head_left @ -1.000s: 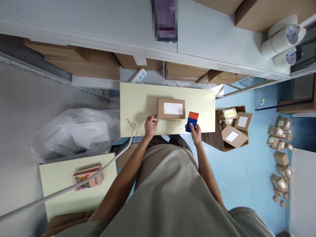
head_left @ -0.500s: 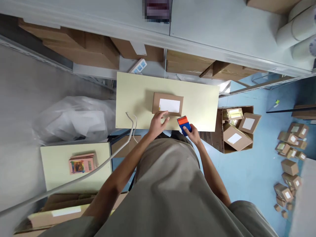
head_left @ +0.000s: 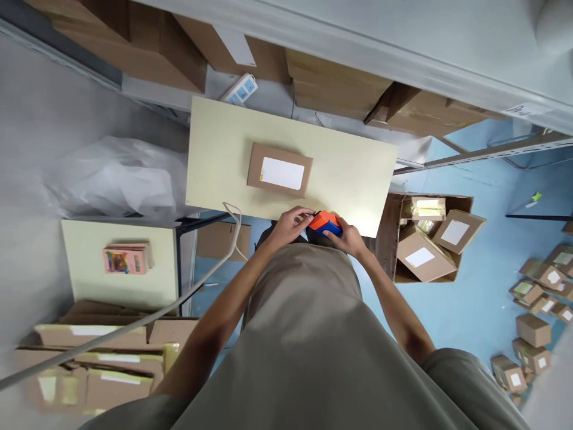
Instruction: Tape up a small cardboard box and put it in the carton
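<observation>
Orange and blue plastic marks the small tool (head_left: pixel 326 223) held at the near edge of the pale surface (head_left: pixel 353 173), just in front of the person's body. The right hand (head_left: pixel 350 240) is closed around it from the right side, gripping its body. The left hand (head_left: pixel 290 222) comes in from the left with its fingertips pinched at the tool's left end, where a thin dark tip seems to stick out; whether those fingers actually grip that tip or only touch it is too small to tell. The tool's long axis runs roughly left to right, lying between the two hands, and the right hand carries it while the left works at its end.

Farther across the surface, well apart from both hands and to their far left, lies a flat cardboard box (head_left: pixel 279 170) with a white label on top, its long side also running left to right. The left hand is the nearer of the two to it.

An open carton of parcels (head_left: pixel 423 239) stands on the floor at the right. A white cable (head_left: pixel 233 230) hangs over the surface's near left edge. The tool's underside is hidden by the right hand's fingers.
</observation>
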